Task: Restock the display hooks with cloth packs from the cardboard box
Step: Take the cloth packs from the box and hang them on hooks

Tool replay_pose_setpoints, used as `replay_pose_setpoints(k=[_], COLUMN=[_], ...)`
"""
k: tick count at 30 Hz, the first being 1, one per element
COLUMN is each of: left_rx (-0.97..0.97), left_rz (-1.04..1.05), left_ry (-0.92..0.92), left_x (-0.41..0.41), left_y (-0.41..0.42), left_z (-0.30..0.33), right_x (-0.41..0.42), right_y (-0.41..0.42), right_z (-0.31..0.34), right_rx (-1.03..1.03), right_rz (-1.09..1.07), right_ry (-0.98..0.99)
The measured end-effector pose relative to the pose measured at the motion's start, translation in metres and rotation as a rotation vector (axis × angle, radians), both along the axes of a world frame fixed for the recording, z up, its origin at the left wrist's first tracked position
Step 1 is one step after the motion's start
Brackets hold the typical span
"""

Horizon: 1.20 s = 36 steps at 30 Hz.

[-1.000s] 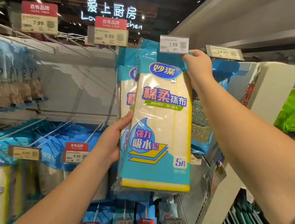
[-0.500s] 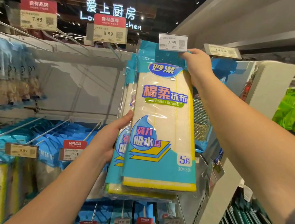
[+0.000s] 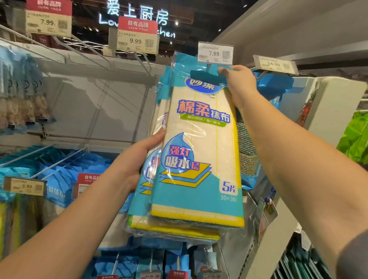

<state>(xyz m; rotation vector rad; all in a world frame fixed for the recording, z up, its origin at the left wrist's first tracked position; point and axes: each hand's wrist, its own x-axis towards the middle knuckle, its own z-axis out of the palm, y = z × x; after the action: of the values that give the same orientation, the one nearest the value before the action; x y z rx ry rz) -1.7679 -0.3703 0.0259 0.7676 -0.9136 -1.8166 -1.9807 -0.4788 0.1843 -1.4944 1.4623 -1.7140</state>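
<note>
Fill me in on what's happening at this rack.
A person is hanging cloth packs on a display hook under the 7.99 price tag. The right hand grips the top header of the front pack, up by the tag, while the left hand holds the left edge of the bunch of packs at mid-height. Several packs sit stacked behind the front one. Whether the header is already on the hook cannot be seen.

Shop aisle — price tags (image 3: pixel 215 53) (hooks)
</note>
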Motion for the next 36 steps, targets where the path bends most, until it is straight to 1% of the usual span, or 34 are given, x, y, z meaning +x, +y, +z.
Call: replay_pose_setpoints(k=[4, 7, 11, 15, 18, 22, 24, 29, 32, 36], left_rx=[0.024, 0.036, 0.031, 0.018, 0.030, 0.057, 0.029, -0.027, -0.017, -0.012], left_rz=[0.018, 0.045, 0.038, 0.059, 0.099, 0.162, 0.226, 0.385, 0.401, 0.362], left_ry=[-0.020, -0.015, 0.007, -0.045, -0.073, -0.051, -0.046, -0.135, -0.134, -0.091], left_x=[0.004, 0.004, -0.002, 0.005, 0.026, 0.067, 0.085, 0.124, 0.137, 0.138], left_y=[-0.006, -0.010, -0.012, -0.011, -0.006, 0.004, 0.011, 0.023, 0.029, 0.035], left_z=[-0.002, -0.003, -0.001, -0.006, -0.021, -0.048, -0.055, -0.067, -0.073, -0.080], right_x=[0.001, 0.001, 0.003, 0.008, 0.006, 0.009, 0.013, 0.024, 0.029, 0.037], right_y=[0.008, 0.042, 0.087, 0.083, 0.074, 0.063, 0.056, 0.030, 0.014, 0.001], right_z=[-0.009, -0.036, -0.089, -0.104, -0.106, -0.111, -0.113, -0.121, -0.131, -0.139], right_rx=[-0.078, -0.055, 0.096, 0.093, 0.091, 0.089, 0.093, 0.100, 0.084, 0.065], right_rz=[-0.096, -0.131, -0.020, -0.018, -0.042, -0.040, -0.048, -0.114, -0.156, -0.223], right_ry=[0.128, 0.231, 0.371, 0.443, 0.449, 0.433, 0.431, 0.443, 0.454, 0.474])
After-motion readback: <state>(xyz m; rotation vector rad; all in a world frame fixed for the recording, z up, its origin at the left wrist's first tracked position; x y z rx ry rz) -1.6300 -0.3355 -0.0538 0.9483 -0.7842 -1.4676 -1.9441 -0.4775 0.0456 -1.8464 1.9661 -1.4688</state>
